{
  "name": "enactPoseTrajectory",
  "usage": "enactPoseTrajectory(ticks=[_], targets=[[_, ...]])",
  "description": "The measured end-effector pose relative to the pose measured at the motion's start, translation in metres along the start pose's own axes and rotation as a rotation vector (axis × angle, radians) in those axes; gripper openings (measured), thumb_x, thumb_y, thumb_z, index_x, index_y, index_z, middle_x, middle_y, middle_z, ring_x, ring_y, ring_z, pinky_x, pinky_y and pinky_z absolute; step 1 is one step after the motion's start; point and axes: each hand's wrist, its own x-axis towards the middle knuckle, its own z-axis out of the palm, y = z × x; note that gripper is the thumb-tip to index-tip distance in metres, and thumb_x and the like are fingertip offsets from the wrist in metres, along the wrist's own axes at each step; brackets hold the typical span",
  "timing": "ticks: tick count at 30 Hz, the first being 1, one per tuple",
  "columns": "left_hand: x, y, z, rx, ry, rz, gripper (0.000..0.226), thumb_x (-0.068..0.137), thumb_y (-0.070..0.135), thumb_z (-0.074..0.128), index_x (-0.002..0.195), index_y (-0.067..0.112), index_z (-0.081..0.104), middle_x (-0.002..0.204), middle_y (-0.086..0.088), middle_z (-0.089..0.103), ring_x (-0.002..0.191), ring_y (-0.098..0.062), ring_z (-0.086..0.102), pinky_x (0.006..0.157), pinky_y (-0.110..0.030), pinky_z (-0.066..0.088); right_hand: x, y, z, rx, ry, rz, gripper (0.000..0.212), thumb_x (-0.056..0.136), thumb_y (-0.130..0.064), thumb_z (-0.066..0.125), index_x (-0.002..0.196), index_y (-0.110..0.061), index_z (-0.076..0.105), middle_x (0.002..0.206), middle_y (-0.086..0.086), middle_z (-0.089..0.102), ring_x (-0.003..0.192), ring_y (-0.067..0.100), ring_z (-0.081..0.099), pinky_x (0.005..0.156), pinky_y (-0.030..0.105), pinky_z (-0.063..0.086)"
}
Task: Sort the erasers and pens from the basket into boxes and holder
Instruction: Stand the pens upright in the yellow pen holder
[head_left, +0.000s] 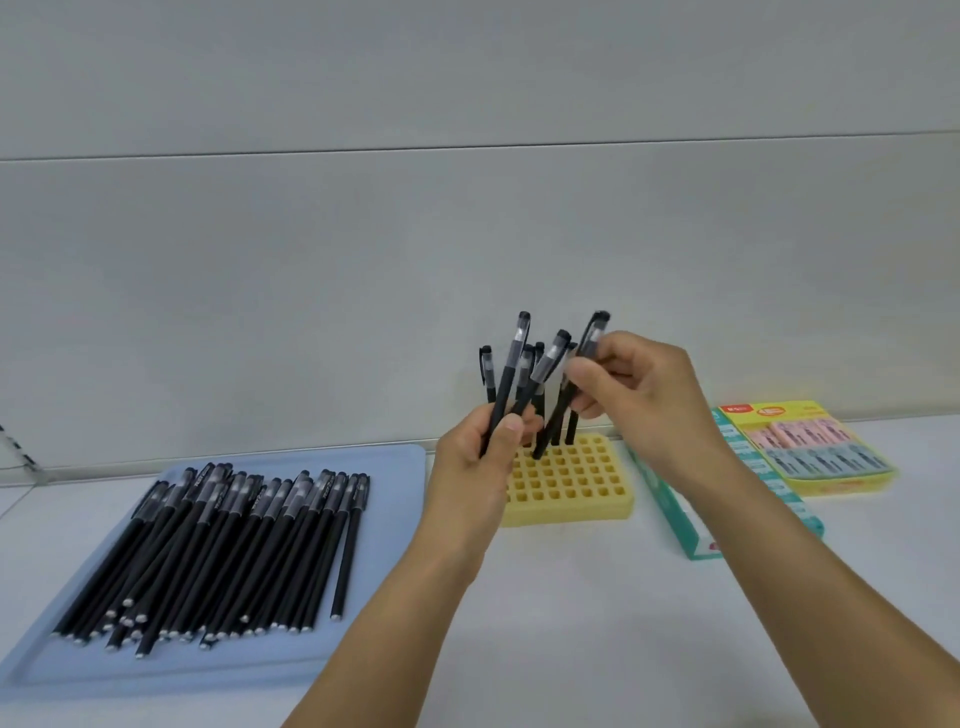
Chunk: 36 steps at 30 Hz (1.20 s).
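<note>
Head view: the left hand (480, 441) grips a small bundle of black pens (511, 379) upright, caps up, over the left back corner of the yellow holder (569, 483). The right hand (631, 387) pinches the capped end of one pen (563, 395) whose long axis slants down and left, its tip at a back-row hole. That tip-to-hole line is what the coming push turns on, and the right hand is nearer. More pens (218, 551) lie across the blue tray (395, 467) at the bench's left. Two eraser boxes (810, 452) sit right; their printing is probably too blurred to read.
</note>
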Motion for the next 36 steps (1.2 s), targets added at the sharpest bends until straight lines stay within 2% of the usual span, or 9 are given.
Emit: enactPoseTrajectory(ticks=[2,5,11,22,27,29,31,33,36], targets=[[0.000,-0.004,-0.004,-0.001,0.038,-0.011,0.020,0.102,0.023,0.047,0.105,0.022,0.067,0.094,0.006,0.073,0.088,-0.008,0.067,0.084,-0.032,0.054,0.007,0.005,-0.014,0.019,0.082,0.038,0.005,0.092,-0.015,0.064,0.090,-0.011,0.067,0.079,0.006,0.071,0.066,0.014,0.070,0.064,0.023,0.057],[-0.002,-0.007,-0.008,-0.063,0.052,-0.031,0.020,0.102,0.020,0.045,0.105,0.017,0.065,0.076,0.004,0.066,0.070,-0.014,0.056,0.069,-0.031,0.052,0.020,0.020,-0.026,-0.132,0.148,0.039,0.007,0.093,-0.016,0.062,0.092,-0.011,0.066,0.083,0.006,0.071,0.069,0.016,0.070,0.071,0.029,0.060],[-0.006,-0.010,-0.010,-0.086,0.024,-0.011,0.022,0.103,0.022,0.044,0.113,0.015,0.062,0.079,0.001,0.066,0.071,-0.013,0.057,0.068,-0.025,0.051,0.026,0.046,-0.019,-0.335,0.052,0.028,0.010,0.094,-0.020,0.060,0.093,-0.011,0.065,0.086,0.002,0.070,0.072,0.013,0.070,0.079,0.043,0.058],[-0.008,-0.013,-0.010,-0.119,0.016,-0.013,0.021,0.102,0.023,0.044,0.111,0.018,0.062,0.081,-0.001,0.068,0.074,-0.013,0.059,0.070,-0.024,0.052,0.035,0.057,-0.012,-0.391,-0.007,0.018,0.009,0.094,-0.021,0.061,0.088,-0.015,0.063,0.083,0.004,0.070,0.075,0.020,0.069,0.080,0.046,0.057],[-0.009,-0.013,-0.009,-0.129,0.011,-0.018,0.020,0.102,0.023,0.045,0.110,0.018,0.063,0.082,-0.001,0.068,0.073,-0.012,0.060,0.069,-0.023,0.052,0.034,0.065,-0.008,-0.430,-0.048,0.095,0.009,0.092,-0.024,0.063,0.085,-0.019,0.066,0.084,0.000,0.070,0.076,0.017,0.069,0.081,0.044,0.057],[-0.009,-0.012,-0.008,-0.133,0.004,-0.021,0.021,0.102,0.023,0.045,0.110,0.017,0.063,0.082,-0.001,0.068,0.074,-0.013,0.060,0.069,-0.023,0.053,0.033,0.063,-0.009,-0.507,-0.057,0.124,0.012,0.091,-0.030,0.065,0.097,-0.020,0.066,0.090,-0.005,0.068,0.080,0.014,0.066,0.082,0.041,0.056],[-0.008,-0.012,-0.008,-0.136,-0.006,-0.016,0.021,0.102,0.023,0.045,0.110,0.016,0.063,0.083,-0.003,0.068,0.075,-0.014,0.060,0.070,-0.023,0.053,0.027,0.056,-0.010,-0.579,0.050,0.085,0.029,0.089,-0.041,0.064,0.112,-0.023,0.059,0.096,-0.008,0.061,0.081,0.010,0.059,0.078,0.038,0.053],[-0.007,-0.011,-0.005,-0.143,-0.016,-0.015,0.021,0.102,0.022,0.045,0.110,0.015,0.063,0.083,-0.004,0.068,0.076,-0.014,0.059,0.070,-0.023,0.053,0.015,0.037,-0.005,-0.397,0.160,-0.036,0.025,0.089,-0.041,0.062,0.106,-0.023,0.061,0.091,-0.008,0.062,0.077,0.006,0.056,0.072,0.028,0.048],[-0.006,-0.011,0.002,-0.135,-0.054,-0.009,0.022,0.102,0.024,0.044,0.112,0.016,0.063,0.085,-0.006,0.068,0.077,-0.015,0.060,0.071,-0.024,0.053,0.000,0.004,0.014,-0.135,-0.045,-0.078,0.010,0.086,-0.031,0.067,0.090,-0.022,0.070,0.083,-0.005,0.068,0.072,0.010,0.058,0.065,0.020,0.046]])
